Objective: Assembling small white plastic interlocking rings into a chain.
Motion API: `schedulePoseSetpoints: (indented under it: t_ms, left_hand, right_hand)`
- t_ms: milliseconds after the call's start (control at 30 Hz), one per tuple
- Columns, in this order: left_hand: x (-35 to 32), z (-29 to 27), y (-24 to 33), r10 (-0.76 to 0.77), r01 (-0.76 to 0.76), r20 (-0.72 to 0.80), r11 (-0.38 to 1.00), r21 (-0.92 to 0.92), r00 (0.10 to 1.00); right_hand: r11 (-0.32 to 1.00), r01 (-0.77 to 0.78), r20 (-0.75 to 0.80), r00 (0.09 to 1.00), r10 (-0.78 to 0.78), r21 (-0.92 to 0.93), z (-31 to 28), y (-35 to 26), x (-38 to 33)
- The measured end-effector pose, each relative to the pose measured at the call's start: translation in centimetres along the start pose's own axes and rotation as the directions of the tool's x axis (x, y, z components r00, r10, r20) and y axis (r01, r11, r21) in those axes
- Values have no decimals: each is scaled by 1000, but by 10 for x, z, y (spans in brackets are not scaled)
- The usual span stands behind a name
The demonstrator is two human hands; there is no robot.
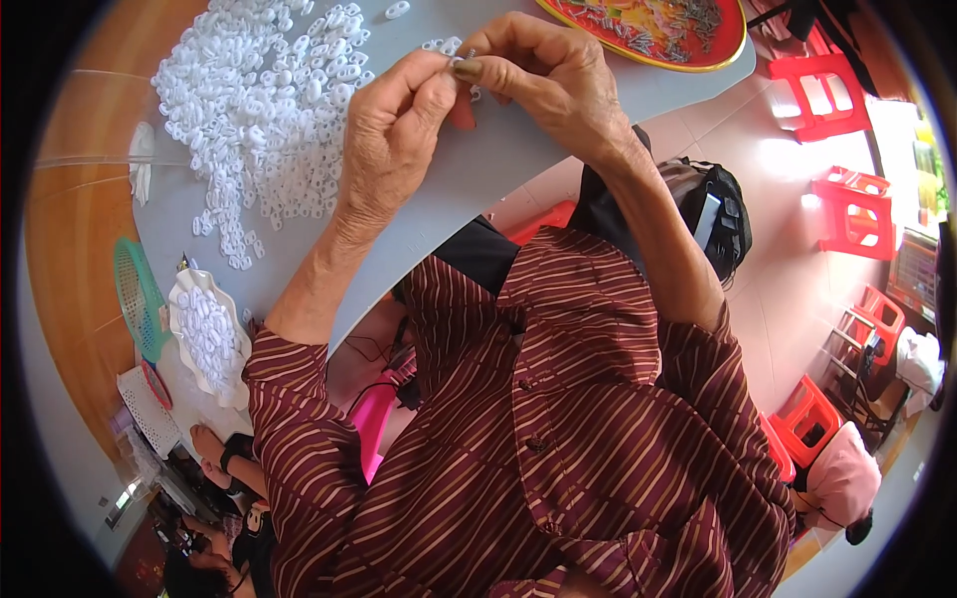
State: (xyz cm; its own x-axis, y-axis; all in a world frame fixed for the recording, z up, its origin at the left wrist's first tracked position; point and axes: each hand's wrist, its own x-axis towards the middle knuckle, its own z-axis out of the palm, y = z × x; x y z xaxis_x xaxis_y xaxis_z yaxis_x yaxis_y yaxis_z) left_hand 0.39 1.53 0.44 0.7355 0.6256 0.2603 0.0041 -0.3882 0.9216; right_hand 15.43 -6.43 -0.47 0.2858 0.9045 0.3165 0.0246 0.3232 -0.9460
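Above the grey table my two hands meet, fingertips pinched together. My left hand (394, 135) is closed, its thumb and forefinger on a small white plastic piece (459, 61), mostly covered by the fingers. Against it presses the thumb of my right hand (553, 85), also closed; a tiny greyish bit shows at its fingertips, too small to name. Left of my hands spreads a large heap of small white oval plastic pieces (264, 120) with holes. A red oval tray (653, 58) with a yellow rim, holding many small metal parts, stands right of my right hand.
On the left, a cream scalloped dish (239, 374) holds more white pieces, beside a green mesh-like item (138, 299). A person's hand (207, 446) shows at lower left. Red plastic stools (822, 95) stand on the tiled floor to the right, and a dark bag (723, 214) is nearer.
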Motion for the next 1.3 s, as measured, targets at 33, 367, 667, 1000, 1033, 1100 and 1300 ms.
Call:
schedulePoseSetpoints:
  t_ms: [33,367,667,1000,1033,1100,1300]
  left_hand:
    - [0,-1,1,10,-10,3,999,33,1000]
    - [53,-43,-19,370,-240,-16,634,735,929]
    - [86,-49,-52,283,-322,199,507,799,938]
    - [45,-27,-18,38,-25,-29,935,354,999]
    - [41,-27,-17,15,-10,-15,965,260,1000]
    - [31,-22,-14,-8,7,1,987,161,1000]
    - [18,-6,-6,75,-71,-51,994,82,996]
  right_hand:
    - [997,2,12,1000,-2,-71,-2,0,1]
    - [994,-98,-68,993,100,41,-1,-2,-2]
    - [992,-80,-26,997,78,-96,-1,0,0]
    - [995,-70,-56,996,66,-67,-2,2,1]
    - [999,-25,-98,995,23,-23,0,7,2]
    - [1000,20,-140,990,-17,17,0,8,2]
    - [997,-73,-56,996,74,25,-3,1,1]
